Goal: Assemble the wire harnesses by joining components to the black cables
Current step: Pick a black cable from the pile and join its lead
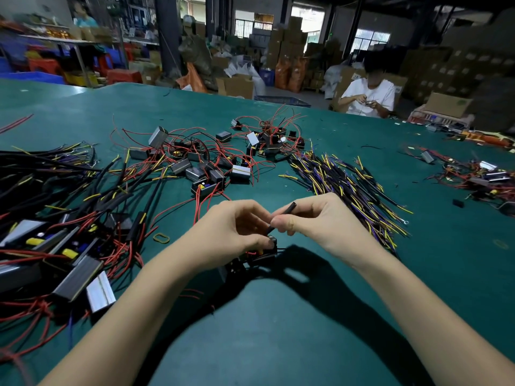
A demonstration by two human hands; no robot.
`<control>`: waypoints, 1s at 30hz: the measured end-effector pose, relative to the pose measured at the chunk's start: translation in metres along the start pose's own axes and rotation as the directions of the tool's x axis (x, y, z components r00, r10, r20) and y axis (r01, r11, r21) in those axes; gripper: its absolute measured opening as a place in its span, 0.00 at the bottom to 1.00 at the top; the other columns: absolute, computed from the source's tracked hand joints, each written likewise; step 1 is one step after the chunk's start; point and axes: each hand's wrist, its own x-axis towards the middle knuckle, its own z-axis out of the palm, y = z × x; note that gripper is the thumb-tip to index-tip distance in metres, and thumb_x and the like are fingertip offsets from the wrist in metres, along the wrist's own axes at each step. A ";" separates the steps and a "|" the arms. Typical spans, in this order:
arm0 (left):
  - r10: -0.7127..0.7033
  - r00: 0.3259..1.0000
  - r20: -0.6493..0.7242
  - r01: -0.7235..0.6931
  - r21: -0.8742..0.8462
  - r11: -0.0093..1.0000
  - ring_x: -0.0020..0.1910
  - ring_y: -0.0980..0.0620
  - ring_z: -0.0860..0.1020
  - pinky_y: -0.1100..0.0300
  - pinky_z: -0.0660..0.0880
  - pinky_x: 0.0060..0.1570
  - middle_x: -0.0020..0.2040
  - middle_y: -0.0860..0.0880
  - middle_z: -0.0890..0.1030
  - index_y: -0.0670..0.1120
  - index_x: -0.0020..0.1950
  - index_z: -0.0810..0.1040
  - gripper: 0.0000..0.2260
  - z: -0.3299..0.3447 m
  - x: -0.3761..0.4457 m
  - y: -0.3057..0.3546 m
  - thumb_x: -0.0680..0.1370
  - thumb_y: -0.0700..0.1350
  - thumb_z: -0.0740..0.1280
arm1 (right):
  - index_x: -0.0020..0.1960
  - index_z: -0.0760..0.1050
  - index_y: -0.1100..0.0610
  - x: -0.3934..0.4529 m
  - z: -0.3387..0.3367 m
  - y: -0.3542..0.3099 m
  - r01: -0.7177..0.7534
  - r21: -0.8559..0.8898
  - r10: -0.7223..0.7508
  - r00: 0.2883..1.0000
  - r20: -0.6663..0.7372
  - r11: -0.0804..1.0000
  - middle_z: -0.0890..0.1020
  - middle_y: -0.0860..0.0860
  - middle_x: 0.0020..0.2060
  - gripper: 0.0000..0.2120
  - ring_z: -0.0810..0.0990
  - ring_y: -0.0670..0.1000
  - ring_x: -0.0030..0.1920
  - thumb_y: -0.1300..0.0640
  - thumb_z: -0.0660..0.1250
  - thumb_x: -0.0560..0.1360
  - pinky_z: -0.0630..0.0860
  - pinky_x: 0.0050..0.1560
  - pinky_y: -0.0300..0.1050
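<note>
Two hands meeting above the green table [278, 330]: right hand [315, 218] pinching a black cable [282, 214], left hand [237, 229] gripping a small black component [264, 252] just beneath. Lying left of the hands, finished harnesses [55, 218]; lying right, loose cables [348, 185]; lying beyond, more components [209, 162].

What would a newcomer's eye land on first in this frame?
Probably the two hands at centre: the left hand holds a small black component while the right hand pinches a black cable above it. Next come the heaps on the green table: black cables with yellow ends at left and red-wired modules behind the hands.
</note>
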 end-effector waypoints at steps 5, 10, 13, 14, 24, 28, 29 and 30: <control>0.062 0.997 -0.047 -0.061 0.017 0.998 0.43 0.44 0.83 0.48 0.79 0.47 0.41 0.45 0.85 0.46 0.42 0.79 0.10 0.004 0.000 -0.001 0.68 0.34 0.76 | 0.40 0.84 0.54 0.004 0.008 0.000 -0.036 -0.061 0.038 0.999 0.033 0.997 0.84 0.49 0.32 0.03 0.75 0.40 0.33 0.61 0.74 0.70 0.72 0.40 0.33; 0.038 0.993 -0.116 -0.028 0.086 0.996 0.35 0.47 0.80 0.48 0.76 0.42 0.37 0.43 0.84 0.41 0.39 0.79 0.09 0.006 0.001 -0.004 0.68 0.41 0.77 | 0.41 0.83 0.56 0.002 0.003 -0.003 -0.048 -0.021 0.049 0.995 0.084 0.999 0.83 0.46 0.30 0.02 0.75 0.39 0.31 0.62 0.73 0.71 0.70 0.35 0.29; 0.004 0.992 -0.124 0.004 0.066 0.998 0.36 0.42 0.81 0.45 0.78 0.43 0.37 0.41 0.84 0.40 0.38 0.79 0.09 0.006 0.001 -0.003 0.67 0.41 0.78 | 0.48 0.80 0.56 0.000 -0.001 -0.002 -0.078 0.017 0.078 0.997 0.009 0.997 0.84 0.50 0.33 0.06 0.78 0.44 0.32 0.61 0.72 0.71 0.71 0.34 0.33; -0.003 0.993 -0.122 0.011 0.062 0.998 0.38 0.40 0.81 0.44 0.78 0.43 0.37 0.40 0.84 0.39 0.38 0.79 0.09 0.006 0.001 -0.003 0.67 0.41 0.77 | 0.48 0.79 0.56 -0.001 -0.003 -0.002 -0.064 0.024 0.064 0.998 -0.025 0.998 0.85 0.51 0.34 0.07 0.78 0.45 0.33 0.61 0.73 0.71 0.72 0.34 0.34; -0.002 0.995 -0.100 0.014 0.123 0.992 0.37 0.45 0.83 0.47 0.79 0.43 0.36 0.45 0.84 0.40 0.39 0.79 0.10 0.003 0.001 0.000 0.68 0.43 0.77 | 0.41 0.80 0.55 -0.004 -0.007 -0.010 0.150 -0.028 -0.152 0.975 -0.164 0.988 0.80 0.46 0.32 0.04 0.75 0.46 0.33 0.61 0.70 0.74 0.69 0.35 0.35; -0.004 0.994 -0.108 0.019 0.134 0.991 0.37 0.44 0.82 0.52 0.78 0.40 0.35 0.45 0.84 0.40 0.38 0.78 0.10 0.001 0.000 0.000 0.68 0.44 0.77 | 0.47 0.81 0.57 -0.005 -0.008 -0.013 0.122 -0.007 -0.122 0.987 -0.101 0.993 0.81 0.55 0.35 0.03 0.77 0.45 0.33 0.61 0.69 0.75 0.71 0.36 0.39; -0.004 0.994 -0.111 0.019 0.136 0.991 0.37 0.44 0.82 0.52 0.78 0.40 0.35 0.45 0.84 0.40 0.38 0.78 0.10 0.001 0.000 0.000 0.68 0.44 0.77 | 0.49 0.81 0.58 -0.005 -0.008 -0.013 0.115 0.012 -0.114 0.990 -0.089 0.993 0.82 0.54 0.36 0.04 0.77 0.45 0.34 0.62 0.69 0.74 0.72 0.36 0.36; -0.003 0.994 -0.110 0.018 0.137 0.990 0.37 0.44 0.82 0.51 0.78 0.41 0.35 0.45 0.84 0.41 0.38 0.78 0.10 0.001 0.000 0.000 0.68 0.44 0.77 | 0.49 0.81 0.58 -0.005 -0.007 -0.012 0.112 0.028 -0.109 0.991 -0.083 0.993 0.83 0.52 0.37 0.05 0.77 0.44 0.34 0.64 0.69 0.74 0.72 0.37 0.33</control>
